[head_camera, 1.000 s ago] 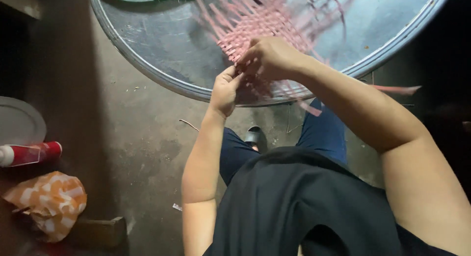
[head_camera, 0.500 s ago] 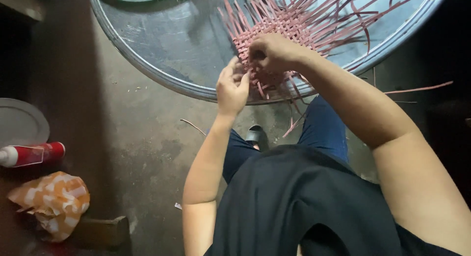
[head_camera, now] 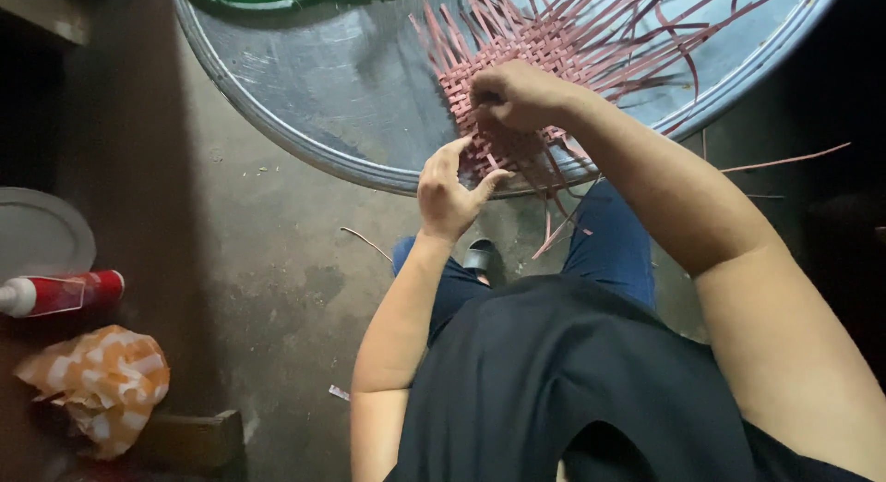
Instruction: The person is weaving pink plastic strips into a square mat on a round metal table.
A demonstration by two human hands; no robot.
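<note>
I am pressing my right hand [head_camera: 517,96] down on the pink woven mat [head_camera: 544,66], fingers curled in and pinching a strip at its near edge. My left hand [head_camera: 449,191] is sitting just below it, thumb and fingers half open around the mat's lower corner, touching the weave but not clenched on anything I can make out. The mat is lying on the round metal tray [head_camera: 323,103], directly under and beyond my hands, with its loose strip ends [head_camera: 664,30] fanning out away from me and to my right.

If my right hand lifts while I am tugging, I judge the weave could slide apart at this corner, since the strips there look slack. Pulling too sharply could also kink a strip.

My right hand is covering the crossing I am working, so I cannot tell which strip is passing over which. The tray's far side is cut off above. Left of my elbow, a red and white bottle [head_camera: 65,293] and an orange patterned cloth [head_camera: 101,380] are lying in deep shadow.
</note>
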